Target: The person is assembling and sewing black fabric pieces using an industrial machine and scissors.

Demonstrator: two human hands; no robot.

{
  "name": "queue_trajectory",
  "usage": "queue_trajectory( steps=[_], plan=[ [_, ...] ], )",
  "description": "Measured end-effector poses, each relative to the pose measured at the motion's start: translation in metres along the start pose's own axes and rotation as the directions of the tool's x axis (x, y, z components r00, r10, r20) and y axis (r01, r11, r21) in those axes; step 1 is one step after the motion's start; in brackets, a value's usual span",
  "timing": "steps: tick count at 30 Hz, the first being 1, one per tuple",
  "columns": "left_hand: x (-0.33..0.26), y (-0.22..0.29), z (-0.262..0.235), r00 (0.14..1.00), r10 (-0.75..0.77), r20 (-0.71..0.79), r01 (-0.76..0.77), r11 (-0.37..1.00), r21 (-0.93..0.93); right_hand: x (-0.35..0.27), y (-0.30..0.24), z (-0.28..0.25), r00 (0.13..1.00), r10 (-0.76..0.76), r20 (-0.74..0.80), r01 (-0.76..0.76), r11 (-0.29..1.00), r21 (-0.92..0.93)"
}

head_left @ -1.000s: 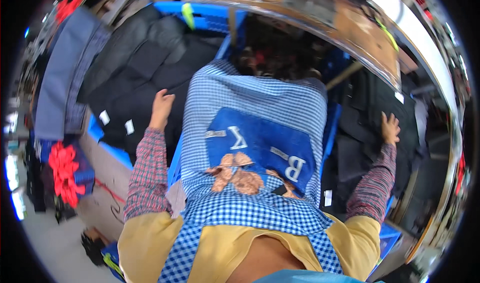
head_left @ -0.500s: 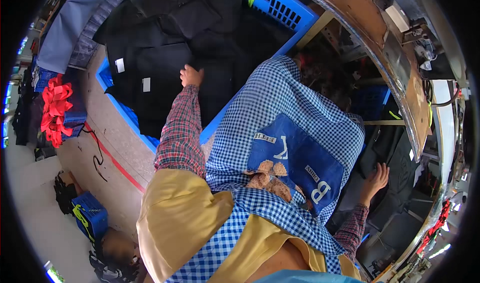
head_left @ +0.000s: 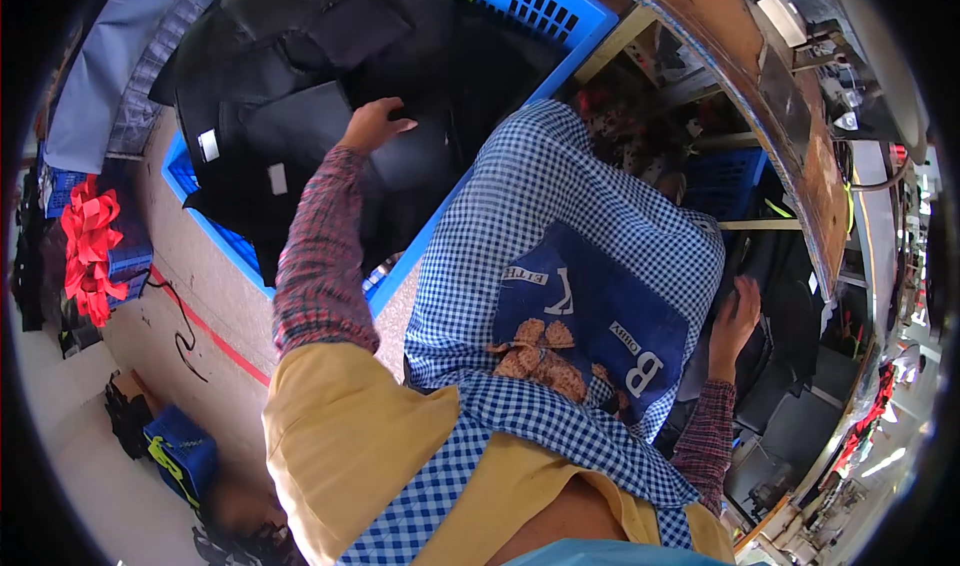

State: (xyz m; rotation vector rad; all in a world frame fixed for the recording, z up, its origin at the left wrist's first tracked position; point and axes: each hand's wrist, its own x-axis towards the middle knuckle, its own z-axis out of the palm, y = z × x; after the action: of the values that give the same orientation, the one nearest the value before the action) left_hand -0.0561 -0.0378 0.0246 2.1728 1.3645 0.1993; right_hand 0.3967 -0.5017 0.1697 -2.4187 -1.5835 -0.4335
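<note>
Our left hand (head_left: 375,126) hovers loosely spread over black cloth (head_left: 295,121) piled in the blue crate (head_left: 595,18), none lifted yet; our right hand (head_left: 733,334), fingers parted, appears empty.

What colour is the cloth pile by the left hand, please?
The cloth pile by the left hand is black; it shows best in the head view.

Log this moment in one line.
left hand: open, over black pieces in blue crate | right hand: open, near black pile | contact: unclear
</note>
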Motion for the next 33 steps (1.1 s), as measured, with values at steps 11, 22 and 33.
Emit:
queue_trajectory(
  steps=[11,22,33],
  plan=[
    [-0.063,0.203,-0.191,0.723,0.687,-0.07,-0.687,0.705,-0.179,0.168,-0.202,-0.057,0.962,-0.22,-0.161,0.26,0.563,0.785],
    [-0.022,0.357,-0.21,0.499,0.864,-0.062,-0.86,0.485,-0.157,0.212,-0.209,-0.064,0.997,-0.08,0.001,-0.008,-0.084,0.996],
    [0.086,0.444,-0.184,0.395,0.913,0.1,-0.912,0.403,-0.082,0.253,-0.181,-0.031,0.955,0.297,0.006,0.056,-0.197,0.979]
  ],
)
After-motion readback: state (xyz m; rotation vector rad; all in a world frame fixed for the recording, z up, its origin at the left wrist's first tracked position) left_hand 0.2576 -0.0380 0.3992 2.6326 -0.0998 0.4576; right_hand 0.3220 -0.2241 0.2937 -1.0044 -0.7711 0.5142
